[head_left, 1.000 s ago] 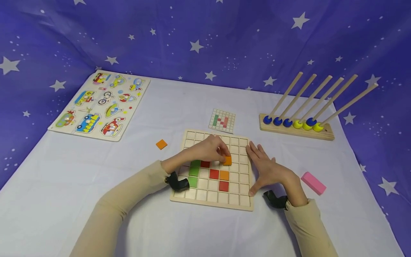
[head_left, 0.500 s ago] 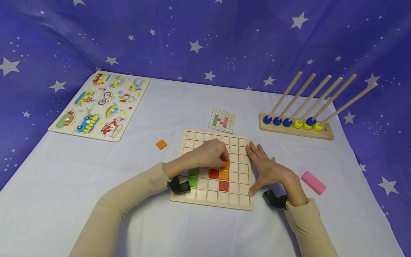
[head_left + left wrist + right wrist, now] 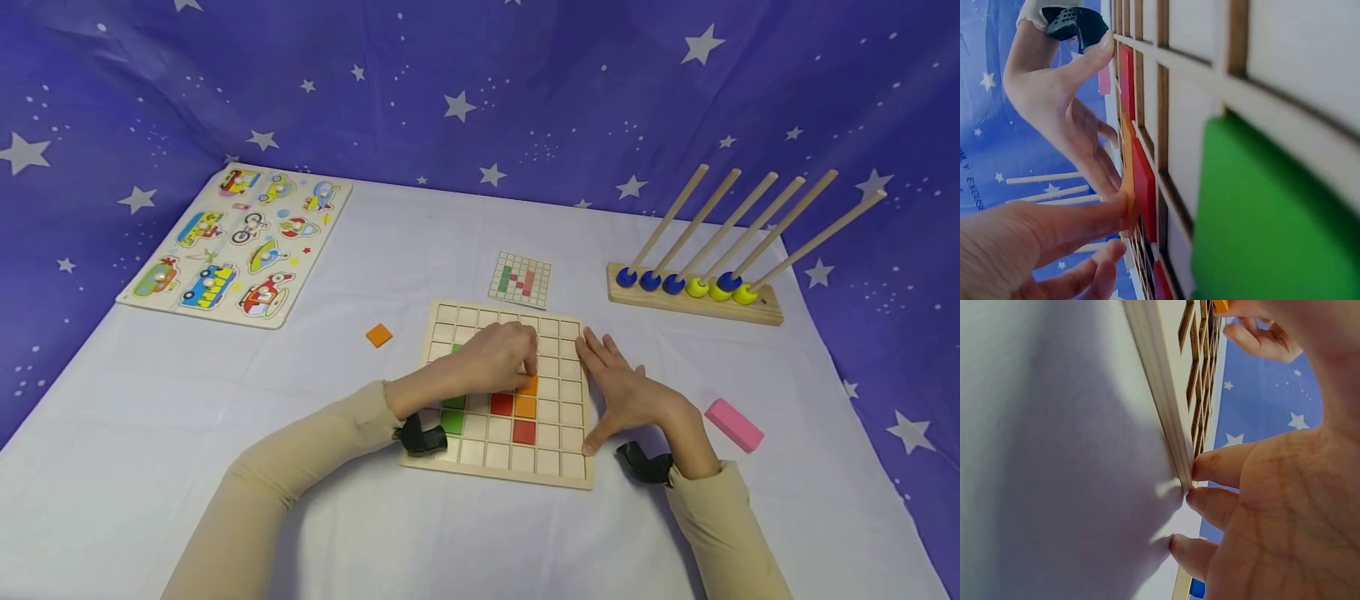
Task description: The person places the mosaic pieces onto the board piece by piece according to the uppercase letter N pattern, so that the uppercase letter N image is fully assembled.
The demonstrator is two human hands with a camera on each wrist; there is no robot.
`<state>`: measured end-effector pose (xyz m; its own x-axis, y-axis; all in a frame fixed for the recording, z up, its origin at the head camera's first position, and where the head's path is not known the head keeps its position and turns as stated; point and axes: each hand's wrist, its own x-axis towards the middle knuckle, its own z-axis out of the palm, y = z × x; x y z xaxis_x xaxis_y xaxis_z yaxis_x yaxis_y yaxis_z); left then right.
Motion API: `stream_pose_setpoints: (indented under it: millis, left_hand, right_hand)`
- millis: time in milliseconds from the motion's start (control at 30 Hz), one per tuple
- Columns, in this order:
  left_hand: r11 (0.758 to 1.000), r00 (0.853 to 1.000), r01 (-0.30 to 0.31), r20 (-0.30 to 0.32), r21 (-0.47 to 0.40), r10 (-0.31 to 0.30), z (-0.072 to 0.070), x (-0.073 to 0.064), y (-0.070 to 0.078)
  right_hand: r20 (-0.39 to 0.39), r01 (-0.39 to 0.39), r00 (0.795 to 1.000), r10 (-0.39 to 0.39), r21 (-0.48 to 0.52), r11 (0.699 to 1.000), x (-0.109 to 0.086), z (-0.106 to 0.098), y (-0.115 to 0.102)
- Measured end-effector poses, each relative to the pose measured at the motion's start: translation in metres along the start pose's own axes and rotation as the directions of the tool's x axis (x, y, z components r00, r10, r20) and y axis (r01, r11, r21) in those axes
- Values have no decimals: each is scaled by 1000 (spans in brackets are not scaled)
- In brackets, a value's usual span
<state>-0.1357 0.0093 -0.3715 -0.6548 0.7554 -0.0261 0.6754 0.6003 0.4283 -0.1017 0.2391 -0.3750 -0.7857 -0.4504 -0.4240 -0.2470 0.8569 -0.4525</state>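
Note:
My left hand (image 3: 498,358) is over the wooden grid board (image 3: 472,473). Its fingertips pinch an orange tile (image 3: 529,385) in the cell behind a flat orange tile (image 3: 526,407). The left wrist view shows the thumb (image 3: 1079,222) against the held tile (image 3: 1129,209), beside a red tile (image 3: 1143,187). Spread along the board's right edge, my right hand (image 3: 626,396) touches the rim with thumb and fingertips. Red tiles (image 3: 524,432) and green tiles (image 3: 452,422) lie in other cells; my left hand partly hides some of them.
A loose orange tile (image 3: 378,335) lies left of the board. Behind it is a pattern card (image 3: 520,280). A vehicle puzzle board (image 3: 232,242) stands far left, a bead-and-rod stand (image 3: 693,304) at back right, and a pink block (image 3: 733,425) at right.
My left hand has lowered the orange tile slightly toward me, down to the cell behind the other orange tile. The right hand has stayed at the board's edge.

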Motion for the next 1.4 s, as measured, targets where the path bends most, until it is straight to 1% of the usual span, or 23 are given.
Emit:
stream_pose_setpoints:
  millis: [100,200,267,367,467,567,667,733,833,933,1033,1133,1200,1267,1333,1400]
  left_hand:
    - [999,1000,-21,-2,50,21,2,2,4]
    - [998,1000,-8,-6,64,9,2,5,6]
    - [998,1000,16,-15,55,-15,2,5,5]
    - [997,997,72,-5,17,-72,0,2,0]
    - [992,993,120,10,-47,-120,-5,-4,-10]
    - [980,986,167,4,-110,-167,-13,-13,-23]
    - [960,972,227,-18,-164,-233,-25,-23,-37]
    - [943,959,270,-33,-193,-281,-35,-30,-47]
    - [916,934,338,-46,-217,-355,-51,-41,-61]
    - [895,910,397,-39,-204,-413,-64,-53,-78]
    - [870,881,466,-11,-161,-473,-74,-67,-94]
    - [841,847,532,50,-98,-530,-80,-79,-108]
    - [826,827,560,95,-55,-554,-82,-86,-114]
    - [813,809,581,126,-24,-575,-83,-91,-118]
    - [802,794,598,127,7,-594,-83,-94,-120]
    - [776,770,630,112,28,-628,-83,-96,-120]
  right_hand:
    - [2,-1,1000,1,0,1000,0,0,0]
    - [2,-2,1000,2,0,1000,0,-1,0]
    - [0,-1,1000,1,2,1000,0,0,0]
    - [2,-2,1000,2,2,1000,1,0,0]
    - [3,-5,1000,5,3,1000,1,0,0]
    - [5,-10,1000,10,1,1000,1,0,-1]
    - [9,-16,1000,16,-3,1000,1,0,-1]
    - [9,-21,1000,21,-13,1000,0,0,-1]
    - [8,-25,1000,25,-20,999,0,-1,-1]
    - [9,-28,1000,28,-24,999,0,-1,-2]
    - [8,-28,1000,29,-28,999,0,-1,-2]
    - [7,-28,1000,28,-30,999,0,-1,-3]
    - [8,-28,1000,28,-29,999,0,-1,-3]
    - [10,-28,1000,28,-31,999,0,-1,-3]
    - [11,-25,1000,25,-31,999,1,-1,-4]
    - [11,-22,1000,23,-33,999,1,-1,-4]
